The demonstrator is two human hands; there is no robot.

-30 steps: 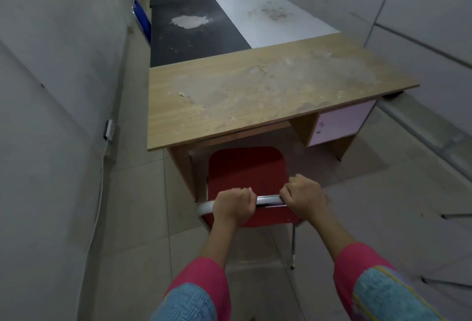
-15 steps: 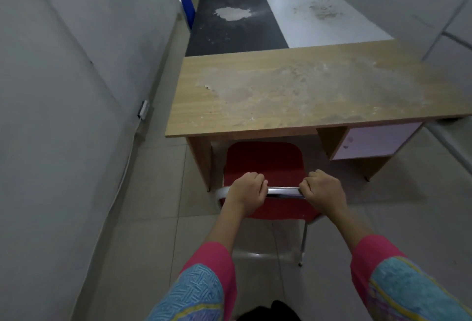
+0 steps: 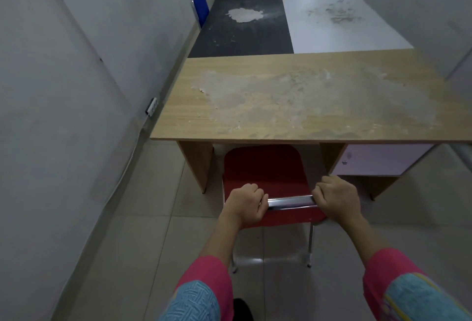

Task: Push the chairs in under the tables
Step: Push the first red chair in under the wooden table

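A red chair [image 3: 265,170] with a chrome back rail [image 3: 290,202] stands in front of a dusty wooden desk [image 3: 306,96]. The front of its seat reaches the desk's near edge, between the left leg panel and the drawer unit. My left hand [image 3: 245,204] is closed around the rail's left end. My right hand [image 3: 335,198] grips the rail's right end. Two chrome rear legs show below the seat.
A grey wall [image 3: 63,116] runs close along the left, with a socket [image 3: 152,106] low on it. The pale drawer unit [image 3: 378,159] hangs under the desk's right side. Beyond lie a black table [image 3: 240,24] and a white one [image 3: 334,19]. A blue chair [image 3: 200,6] stands by the black table.
The chair has slid forward toward the desk, its seat front now at the desk's edge. My hands have spread further apart on the rail, and my view has swung left.
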